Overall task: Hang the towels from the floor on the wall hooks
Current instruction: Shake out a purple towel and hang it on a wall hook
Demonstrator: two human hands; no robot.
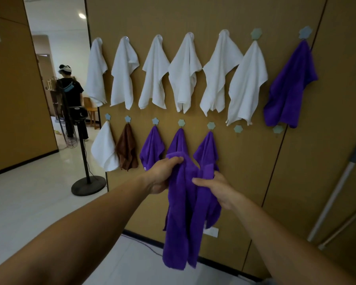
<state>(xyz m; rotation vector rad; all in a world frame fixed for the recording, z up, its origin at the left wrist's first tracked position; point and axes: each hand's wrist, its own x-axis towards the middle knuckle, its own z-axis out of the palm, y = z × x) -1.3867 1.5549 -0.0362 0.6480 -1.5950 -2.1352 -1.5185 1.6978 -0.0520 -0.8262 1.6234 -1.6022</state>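
Note:
I hold a purple towel (181, 223) in front of the wall, and it hangs down long from both hands. My left hand (162, 175) grips its top fold. My right hand (218, 190) pinches the cloth a little lower on the right. Two flower-shaped hooks (238, 129) (277, 129) in the lower row are bare. Other hooks carry several white towels (184, 73), a brown towel (127, 150) and purple towels (292, 85).
A standing fan (78, 118) on a round base stands left of the wall panel. A person stands in the doorway behind it (72, 93). Two mop handles (337, 192) lean on the wall at the right. A cable runs along the floor.

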